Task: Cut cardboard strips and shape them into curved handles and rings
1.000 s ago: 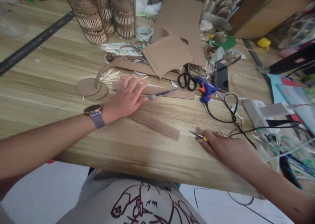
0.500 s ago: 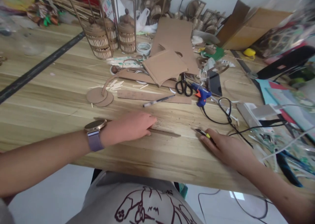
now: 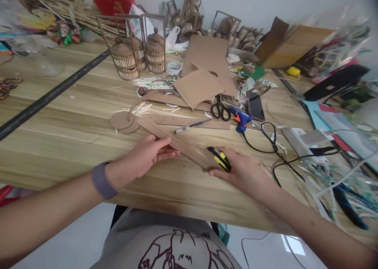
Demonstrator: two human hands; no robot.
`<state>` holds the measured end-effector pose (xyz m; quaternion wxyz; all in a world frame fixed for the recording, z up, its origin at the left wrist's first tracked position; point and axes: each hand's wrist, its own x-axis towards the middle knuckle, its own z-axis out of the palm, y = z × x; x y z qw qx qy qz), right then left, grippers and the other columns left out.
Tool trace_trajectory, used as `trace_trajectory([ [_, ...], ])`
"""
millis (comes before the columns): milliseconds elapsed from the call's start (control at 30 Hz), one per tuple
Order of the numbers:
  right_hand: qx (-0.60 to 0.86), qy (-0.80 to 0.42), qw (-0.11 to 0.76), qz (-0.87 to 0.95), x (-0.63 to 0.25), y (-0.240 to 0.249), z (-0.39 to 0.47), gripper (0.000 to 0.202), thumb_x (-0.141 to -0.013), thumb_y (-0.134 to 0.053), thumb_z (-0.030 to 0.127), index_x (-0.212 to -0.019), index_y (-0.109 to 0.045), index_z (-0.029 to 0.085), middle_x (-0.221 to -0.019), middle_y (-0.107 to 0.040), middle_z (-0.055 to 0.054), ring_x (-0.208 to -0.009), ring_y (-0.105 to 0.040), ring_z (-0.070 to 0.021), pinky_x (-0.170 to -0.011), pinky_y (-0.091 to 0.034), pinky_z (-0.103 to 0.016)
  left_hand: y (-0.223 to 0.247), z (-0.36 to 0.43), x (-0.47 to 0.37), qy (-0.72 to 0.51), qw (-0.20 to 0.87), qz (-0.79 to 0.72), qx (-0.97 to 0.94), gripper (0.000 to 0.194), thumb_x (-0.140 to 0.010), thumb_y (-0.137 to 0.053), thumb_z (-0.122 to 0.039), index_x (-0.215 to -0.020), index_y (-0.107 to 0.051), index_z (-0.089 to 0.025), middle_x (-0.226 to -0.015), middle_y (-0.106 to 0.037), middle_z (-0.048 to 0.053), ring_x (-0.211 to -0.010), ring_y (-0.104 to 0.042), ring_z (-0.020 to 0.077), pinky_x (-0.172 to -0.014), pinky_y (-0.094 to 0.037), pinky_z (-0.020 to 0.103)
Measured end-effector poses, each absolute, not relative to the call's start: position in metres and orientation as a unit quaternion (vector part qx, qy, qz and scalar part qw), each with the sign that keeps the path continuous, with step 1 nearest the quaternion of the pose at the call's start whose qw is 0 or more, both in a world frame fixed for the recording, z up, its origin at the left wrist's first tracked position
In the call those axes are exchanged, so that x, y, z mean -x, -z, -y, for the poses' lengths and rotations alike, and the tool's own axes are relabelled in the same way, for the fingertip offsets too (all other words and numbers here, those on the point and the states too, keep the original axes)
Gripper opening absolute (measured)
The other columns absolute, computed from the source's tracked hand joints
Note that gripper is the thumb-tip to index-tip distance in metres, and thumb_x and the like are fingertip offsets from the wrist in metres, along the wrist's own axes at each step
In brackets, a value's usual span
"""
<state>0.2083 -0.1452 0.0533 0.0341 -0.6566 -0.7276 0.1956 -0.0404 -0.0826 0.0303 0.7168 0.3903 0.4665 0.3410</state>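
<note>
Strip of cardboard (image 3: 187, 147) lies between our hands, its long axis running from ten o'clock to four. Our left hand (image 3: 141, 154), the nearer, pinches its near edge, most of it toward two o'clock from those fingers; our right hand (image 3: 246, 169) grips a cutter (image 3: 220, 159) beside its four-o'clock end.

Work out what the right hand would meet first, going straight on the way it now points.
Probably the cardboard strip, since the right hand points leftward and the strip's near end lies just left of its cutter. Depth is unclear; the hand might pass slightly above.
</note>
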Motion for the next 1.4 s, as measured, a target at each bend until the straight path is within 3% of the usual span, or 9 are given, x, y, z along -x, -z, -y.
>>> trace_trajectory([
  [133,0.61,-0.145,-0.051,0.778,-0.198,-0.045,0.139,0.037,-0.091,-0.057,0.027,-0.127,-0.056,0.022,-0.117,-0.069,-0.008,-0.095,-0.071,-0.0238,-0.069,-0.051,-0.031,-0.025,0.092,0.059,-0.297,0.752,-0.49,-0.327,0.006,-0.092,-0.059,-0.021,-0.088,-0.059,-0.016,-0.087,-0.075,0.007,-0.085,-0.074,0.0158,-0.087,-0.06,0.028],
  [267,0.58,-0.111,-0.073,0.804,-0.199,-0.04,0.135,0.032,-0.092,-0.055,0.026,-0.123,-0.059,0.025,-0.113,-0.067,-0.006,-0.087,-0.07,-0.0198,-0.057,-0.045,-0.025,-0.035,0.092,0.085,-0.142,0.756,-0.507,-0.388,0.023,-0.091,-0.061,-0.038,-0.095,-0.059,-0.016,-0.078,-0.073,0.005,-0.065,-0.072,0.0157,-0.056,-0.056,0.023],
  [333,0.568,-0.106,-0.077,0.812,-0.199,-0.041,0.133,0.03,-0.091,-0.056,0.03,-0.121,-0.059,0.025,-0.114,-0.066,-0.007,-0.082,-0.07,-0.0186,-0.054,-0.042,-0.024,-0.041,0.089,0.094,-0.116,0.717,-0.511,-0.46,0.031,-0.091,-0.058,-0.046,-0.099,-0.06,-0.016,-0.077,-0.071,0.003,-0.058,-0.068,0.0151,-0.05,-0.051,0.024],
  [433,0.576,-0.099,-0.086,0.807,-0.192,-0.05,0.13,0.031,-0.094,-0.051,0.039,-0.12,-0.058,0.023,-0.115,-0.064,-0.009,-0.079,-0.07,-0.0188,-0.052,-0.04,-0.025,-0.047,0.078,0.095,-0.186,0.558,-0.517,-0.622,0.03,-0.092,-0.052,-0.046,-0.094,-0.062,-0.018,-0.08,-0.07,0.002,-0.065,-0.066,0.0162,-0.06,-0.052,0.029],
  [533,0.604,-0.082,-0.13,0.782,-0.176,-0.061,0.125,0.032,-0.099,-0.04,0.042,-0.116,-0.057,0.02,-0.112,-0.067,-0.01,-0.074,-0.07,-0.0197,-0.05,-0.037,-0.026,-0.043,0.06,0.081,-0.267,0.329,-0.498,-0.757,0.027,-0.095,-0.046,-0.038,-0.1,-0.064,-0.018,-0.095,-0.071,0.005,-0.089,-0.066,0.0209,-0.082,-0.052,0.037],
  [633,0.585,-0.079,-0.167,0.79,-0.16,-0.067,0.117,0.03,-0.102,-0.037,0.04,-0.112,-0.056,0.02,-0.094,-0.073,-0.006,-0.073,-0.069,-0.021,-0.051,-0.034,-0.026,-0.028,0.041,0.06,-0.28,0.159,-0.437,-0.84,0.029,-0.096,-0.043,-0.027,-0.11,-0.062,-0.011,-0.113,-0.067,0.013,-0.112,-0.059,0.026,-0.101,-0.044,0.044],
  [733,0.546,-0.081,-0.186,0.813,-0.151,-0.063,0.11,0.027,-0.102,-0.037,0.039,-0.11,-0.056,0.021,-0.087,-0.074,-0.005,-0.076,-0.07,-0.0223,-0.051,-0.031,-0.027,-0.006,0.027,0.045,-0.241,0.059,-0.404,-0.88,0.039,-0.099,-0.043,-0.032,-0.125,-0.056,-0.006,-0.132,-0.056,0.02,-0.132,-0.043,0.0331,-0.113,-0.031,0.053],
  [900,0.525,-0.081,-0.217,0.819,-0.145,-0.057,0.104,0.027,-0.103,-0.037,0.038,-0.109,-0.056,0.02,-0.092,-0.075,-0.006,-0.078,-0.071,-0.0227,-0.052,-0.033,-0.027,0.023,0.02,0.04,-0.187,0.024,-0.408,-0.893,0.056,-0.102,-0.038,-0.044,-0.142,-0.042,-0.006,-0.15,-0.038,0.025,-0.143,-0.025,0.0414,-0.112,-0.024,0.066],
  [1400,0.502,-0.071,-0.266,0.82,-0.137,-0.065,0.096,0.023,-0.101,-0.039,0.027,-0.107,-0.06,0.02,-0.081,-0.075,-0.008,-0.071,-0.072,-0.0241,-0.048,-0.034,-0.026,0.015,0.029,0.041,-0.191,0.014,-0.375,-0.907,0.052,-0.101,-0.039,-0.042,-0.137,-0.049,-0.006,-0.145,-0.043,0.024,-0.141,-0.027,0.0421,-0.114,-0.02,0.067],
])
